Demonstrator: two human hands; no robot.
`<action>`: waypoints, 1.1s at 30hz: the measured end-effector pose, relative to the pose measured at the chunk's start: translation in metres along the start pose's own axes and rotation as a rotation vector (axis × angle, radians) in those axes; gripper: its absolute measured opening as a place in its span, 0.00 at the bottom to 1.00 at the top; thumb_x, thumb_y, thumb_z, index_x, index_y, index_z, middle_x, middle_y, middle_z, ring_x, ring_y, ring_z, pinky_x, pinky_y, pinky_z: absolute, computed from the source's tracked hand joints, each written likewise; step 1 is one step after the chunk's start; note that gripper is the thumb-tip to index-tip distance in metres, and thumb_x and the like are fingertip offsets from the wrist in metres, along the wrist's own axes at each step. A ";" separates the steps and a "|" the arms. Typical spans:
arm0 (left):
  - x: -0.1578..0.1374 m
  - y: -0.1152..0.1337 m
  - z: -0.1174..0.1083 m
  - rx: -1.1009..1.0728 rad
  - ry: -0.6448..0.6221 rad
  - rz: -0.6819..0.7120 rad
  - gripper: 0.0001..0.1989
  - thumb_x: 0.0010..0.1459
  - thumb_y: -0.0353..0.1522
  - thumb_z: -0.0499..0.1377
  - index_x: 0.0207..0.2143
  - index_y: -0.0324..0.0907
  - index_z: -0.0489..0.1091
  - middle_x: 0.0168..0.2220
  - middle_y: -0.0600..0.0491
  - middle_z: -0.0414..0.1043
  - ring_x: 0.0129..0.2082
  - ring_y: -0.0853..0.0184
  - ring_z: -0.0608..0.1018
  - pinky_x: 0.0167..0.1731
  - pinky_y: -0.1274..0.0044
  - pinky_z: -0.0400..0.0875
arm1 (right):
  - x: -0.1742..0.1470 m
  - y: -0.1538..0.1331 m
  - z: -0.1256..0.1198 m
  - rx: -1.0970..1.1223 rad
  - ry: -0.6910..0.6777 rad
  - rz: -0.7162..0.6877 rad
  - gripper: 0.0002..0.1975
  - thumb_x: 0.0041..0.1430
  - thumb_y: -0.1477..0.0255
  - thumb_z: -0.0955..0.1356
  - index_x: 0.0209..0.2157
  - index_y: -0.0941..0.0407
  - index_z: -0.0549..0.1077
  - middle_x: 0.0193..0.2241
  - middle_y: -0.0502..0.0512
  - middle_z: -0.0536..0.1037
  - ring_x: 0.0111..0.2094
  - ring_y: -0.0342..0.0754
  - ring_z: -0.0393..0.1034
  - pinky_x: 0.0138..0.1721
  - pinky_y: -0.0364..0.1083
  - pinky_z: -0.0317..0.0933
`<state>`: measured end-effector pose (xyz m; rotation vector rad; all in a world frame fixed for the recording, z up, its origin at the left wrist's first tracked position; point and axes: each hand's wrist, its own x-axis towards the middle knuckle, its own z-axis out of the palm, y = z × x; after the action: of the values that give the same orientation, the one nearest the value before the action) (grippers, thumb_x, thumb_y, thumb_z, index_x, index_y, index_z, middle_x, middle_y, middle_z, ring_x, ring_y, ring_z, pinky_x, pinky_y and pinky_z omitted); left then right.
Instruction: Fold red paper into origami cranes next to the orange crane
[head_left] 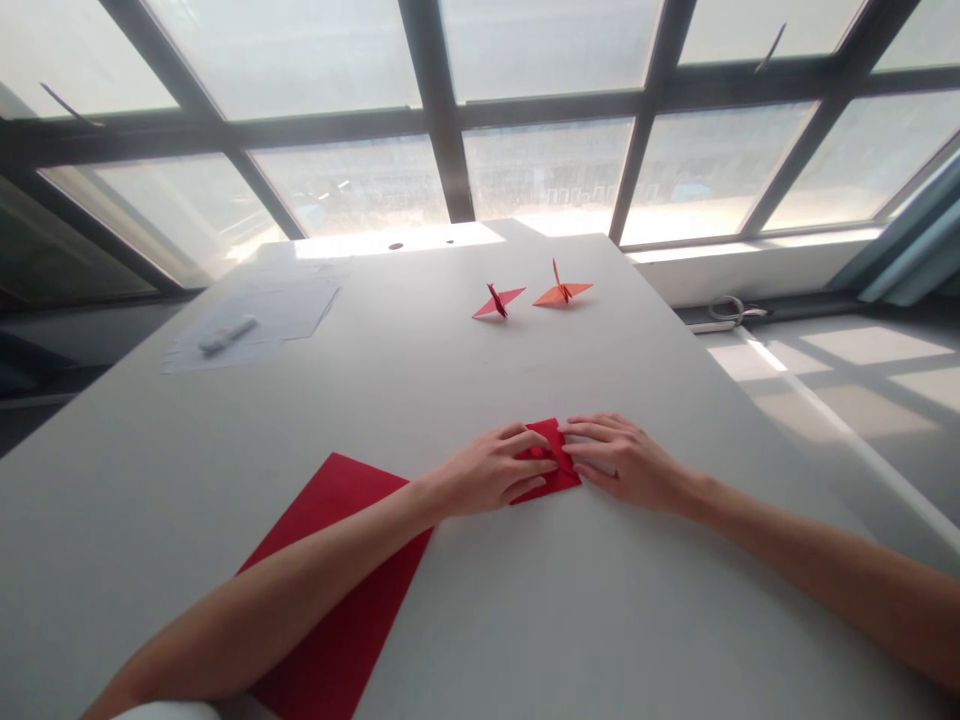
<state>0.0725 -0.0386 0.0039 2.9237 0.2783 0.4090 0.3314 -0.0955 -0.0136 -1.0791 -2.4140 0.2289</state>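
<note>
A small folded piece of red paper [553, 484] lies flat on the white table [600, 610]. My left hand [502, 465] rests across its left side, fingers spread and pressing on it. At the paper's right edge is my right hand [619, 460], its fingers stretched out and the tips touching the fold. Parts of the paper are covered by the fingers. Under my left forearm a large red sheet [375, 580] lies on the table, partly hidden by the arm.
Farther back stand a red paper crane [499, 302] and an orange paper crane [562, 292]. White papers [300, 305] lie at the far left with a whitish tube-like object [229, 335] on them. Windows rise behind the table; a cable coil [726, 308] sits beyond its right edge.
</note>
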 end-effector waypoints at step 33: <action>0.018 -0.009 0.004 0.084 0.010 0.059 0.14 0.68 0.30 0.52 0.53 0.44 0.69 0.43 0.48 0.73 0.44 0.65 0.74 0.48 0.73 0.70 | -0.035 -0.042 -0.004 -0.224 -0.048 0.159 0.13 0.65 0.71 0.64 0.49 0.52 0.74 0.38 0.57 0.72 0.38 0.50 0.64 0.43 0.49 0.57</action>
<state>0.0892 -0.0266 0.0026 3.0184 0.2165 0.4310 0.3260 -0.1501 -0.0083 -1.3813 -2.4418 0.0371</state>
